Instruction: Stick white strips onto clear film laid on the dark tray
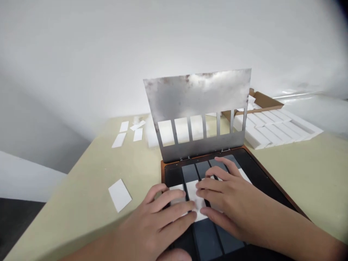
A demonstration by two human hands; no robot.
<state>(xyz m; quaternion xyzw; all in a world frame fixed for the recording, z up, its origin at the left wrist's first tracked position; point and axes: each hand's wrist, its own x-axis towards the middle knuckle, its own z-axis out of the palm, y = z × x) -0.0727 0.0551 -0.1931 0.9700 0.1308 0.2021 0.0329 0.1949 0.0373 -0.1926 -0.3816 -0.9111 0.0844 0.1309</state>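
- Left hand (pixel 163 214): fingers loosely spread and slightly bent, thumb apart from them; the fingertips rest over the left card (pixel 176 187) and at the left edge of the middle card (pixel 191 186), with no grip on either.
- Right hand (pixel 225 192): fingers half bent and apart, thumb off to the near side; fingertips and thumb touch the right part of the middle card, and nothing looks pinched.
- Both cards lie flat on the black board (pixel 174 175), in a row with grey panels (pixel 206 239) on the near and far sides.
- Done, as far as shows: the row also holds an end card (pixel 245 176) at the right, and white shows beneath the right hand. How many cards lie there, and whether the row is full, I cannot tell.
- Not done: the metal plate (pixel 195 94), hinged at the board's far edge, stands up with its windows clear of the cards.
- Lying apart on the worktop (pixel 81 195): a loose card (pixel 120 195) left of the board, and small cards (pixel 124 126) at the far left.
- At the far right, white stacks (pixel 272 130) stand beside a box (pixel 269 99).
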